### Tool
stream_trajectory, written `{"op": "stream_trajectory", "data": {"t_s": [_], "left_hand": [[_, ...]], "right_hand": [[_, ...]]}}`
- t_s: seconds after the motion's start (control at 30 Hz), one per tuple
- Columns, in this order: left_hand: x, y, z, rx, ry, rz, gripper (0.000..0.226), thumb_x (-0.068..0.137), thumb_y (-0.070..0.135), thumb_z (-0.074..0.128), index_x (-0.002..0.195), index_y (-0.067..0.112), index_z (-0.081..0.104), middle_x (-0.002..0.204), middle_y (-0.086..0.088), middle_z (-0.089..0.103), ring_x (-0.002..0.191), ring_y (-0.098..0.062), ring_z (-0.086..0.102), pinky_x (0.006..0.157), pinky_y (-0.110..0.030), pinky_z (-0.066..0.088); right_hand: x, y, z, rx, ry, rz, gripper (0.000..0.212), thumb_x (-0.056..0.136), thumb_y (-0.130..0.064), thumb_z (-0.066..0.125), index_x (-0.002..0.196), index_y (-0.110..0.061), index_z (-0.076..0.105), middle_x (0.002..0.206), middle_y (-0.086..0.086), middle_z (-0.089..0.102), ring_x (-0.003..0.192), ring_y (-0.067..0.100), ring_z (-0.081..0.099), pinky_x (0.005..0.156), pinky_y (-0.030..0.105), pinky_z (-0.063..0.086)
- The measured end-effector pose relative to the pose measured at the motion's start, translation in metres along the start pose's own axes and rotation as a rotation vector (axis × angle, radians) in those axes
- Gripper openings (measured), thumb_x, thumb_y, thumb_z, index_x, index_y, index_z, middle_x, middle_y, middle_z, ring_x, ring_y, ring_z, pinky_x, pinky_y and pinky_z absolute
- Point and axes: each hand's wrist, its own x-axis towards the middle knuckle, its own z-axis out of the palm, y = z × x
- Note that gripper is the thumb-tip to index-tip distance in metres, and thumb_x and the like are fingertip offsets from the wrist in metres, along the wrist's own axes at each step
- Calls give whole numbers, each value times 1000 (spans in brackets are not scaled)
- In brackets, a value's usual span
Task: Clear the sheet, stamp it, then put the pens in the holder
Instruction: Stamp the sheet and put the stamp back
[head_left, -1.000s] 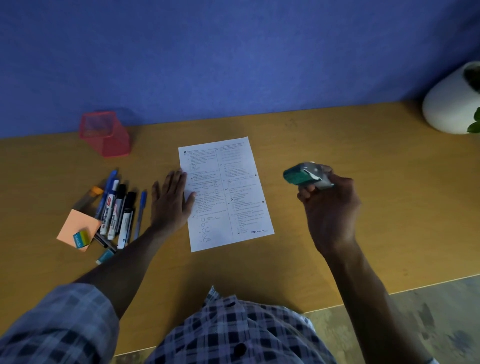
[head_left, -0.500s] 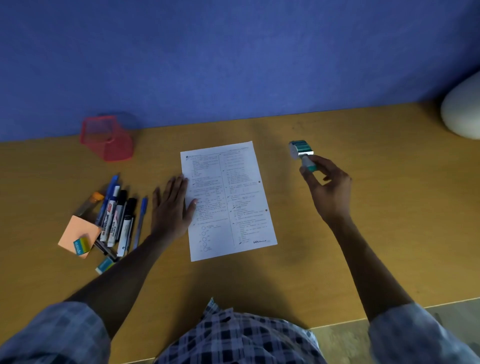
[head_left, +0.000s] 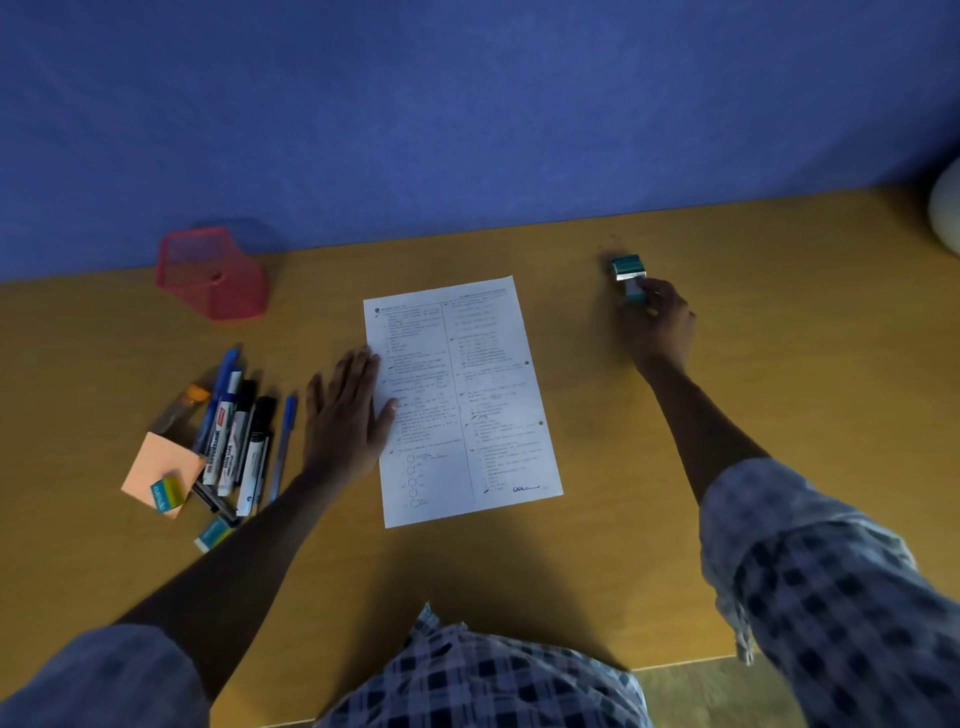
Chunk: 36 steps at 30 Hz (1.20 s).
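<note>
Printed sheet (head_left: 460, 400) lies flat mid-desk, long edge running near to far, a handwritten mark at its near right corner. Left hand (head_left: 345, 415) rests palm down with fingers straight and spread, thumb and the edge of the palm on the sheet's left margin, the rest on the wooden desk (head_left: 675, 545). Right hand (head_left: 657, 322) reaches to the far right of the sheet, well apart from it, fingertips pinching the near end of a teal and white self-inking stamp (head_left: 628, 275); whether the stamp's base touches the desk, cannot tell. Left of the sheet, a loose row of pens and whiteboard markers (head_left: 236, 436) lies on the desk, tips pointing roughly far. An orange sticky-note pad (head_left: 163, 470) overlaps their near left side, with a small blue-and-green eraser (head_left: 167, 493) on it; a second small eraser (head_left: 213, 535) sits just nearer. Red mesh pen holder (head_left: 210, 273) stands at the far left against the blue wall (head_left: 467, 104). Checked shirt sleeves show at the near edge
</note>
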Motion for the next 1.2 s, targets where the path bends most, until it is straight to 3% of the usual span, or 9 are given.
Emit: {"op": "stream_trajectory", "data": {"t_s": [0.07, 0.2, 0.3, 0.57, 0.83, 1.0, 1.1, 1.2], "left_hand": [[0, 0, 0, -4, -1, -2, 67, 98, 55, 22, 153, 18, 21, 163, -1, 18, 151, -18, 10, 119, -55, 11], [0, 1, -1, 8, -7, -2, 67, 97, 55, 22, 153, 17, 20, 163, -1, 17, 151, -18, 9, 120, -54, 11], [0, 0, -1, 13, -5, -4, 67, 98, 54, 24, 153, 17, 21, 163, -1, 17, 151, -17, 10, 120, -54, 11], [1, 0, 0, 23, -7, -4, 66, 98, 53, 26, 153, 18, 20, 163, 0, 18, 151, -17, 11, 120, -55, 13], [1, 0, -1, 16, -9, -1, 66, 99, 54, 22, 153, 17, 21, 162, -2, 21, 150, -19, 15, 119, -55, 15], [1, -1, -1, 5, -28, -1, 66, 98, 54, 19, 153, 17, 21, 162, -2, 21, 150, -21, 16, 117, -56, 16], [2, -1, -3, -4, -49, -5, 68, 97, 56, 17, 153, 16, 20, 162, -3, 20, 150, -21, 15, 118, -57, 15], [3, 0, -5, -11, -61, -9, 70, 97, 56, 15, 154, 16, 18, 162, -3, 19, 151, -21, 13, 118, -57, 14]], "right_hand": [[8, -2, 6, -38, -13, -9, 30, 88, -23, 62, 117, -16, 66, 116, 8, 72, 108, 27, 67, 92, 46, 53], [19, -7, 13, -88, 19, -56, 32, 89, -27, 60, 119, -18, 67, 116, 7, 72, 107, 27, 66, 88, 37, 54], [28, -10, 19, -93, 25, -57, 32, 91, -32, 58, 119, -18, 67, 116, 8, 72, 107, 28, 66, 88, 40, 55], [40, -11, 26, -156, 31, -88, 34, 91, -25, 61, 124, -16, 62, 120, 9, 69, 111, 28, 65, 90, 42, 55], [34, -9, 20, -127, 18, -24, 63, 87, -24, 65, 144, -13, 39, 139, 11, 52, 123, 31, 54, 97, 47, 50], [3, -1, 12, -160, -39, -91, 59, 86, -19, 62, 141, -10, 42, 139, 11, 49, 119, 31, 54, 93, 39, 48], [-31, 4, 8, -117, -144, -245, 52, 91, -36, 56, 135, -10, 48, 136, 12, 52, 119, 29, 55, 97, 45, 50], [-64, 10, 12, -160, -350, -436, 55, 90, -41, 53, 138, -15, 51, 146, 10, 46, 136, 29, 42, 109, 54, 37]]}}
